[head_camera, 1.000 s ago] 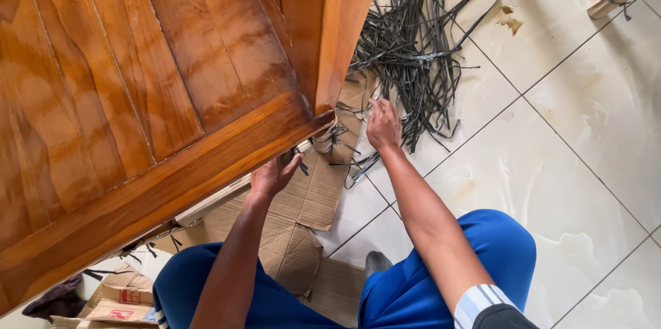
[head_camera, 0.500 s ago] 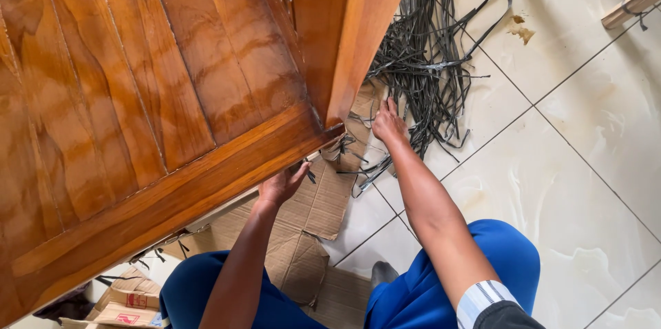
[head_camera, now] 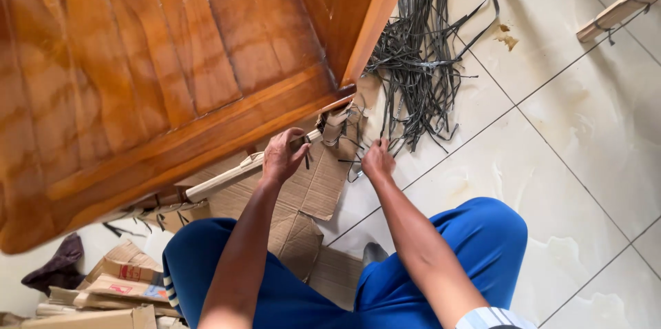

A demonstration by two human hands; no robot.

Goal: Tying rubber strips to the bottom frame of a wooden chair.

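The scene is bright, with soft and even daylight. The glossy floor tiles [head_camera: 551, 136] on the right reflect pale glare, strongest at the far right. The varnished wooden door [head_camera: 158, 60] also shines, with light streaks on its panels. Shadows are weak; a darker zone lies under the door at the near left. The near left edge of the door looks slightly blurred and bent. The middle is sharp.

Hands closing in under the door corner

My right hand [head_camera: 378, 161] has pulled back from the black strap pile [head_camera: 420, 60] toward the cardboard [head_camera: 310, 188], and my left hand [head_camera: 282, 157] has risen to grip the wrapped strip [head_camera: 227, 177]; they're nearer together now.
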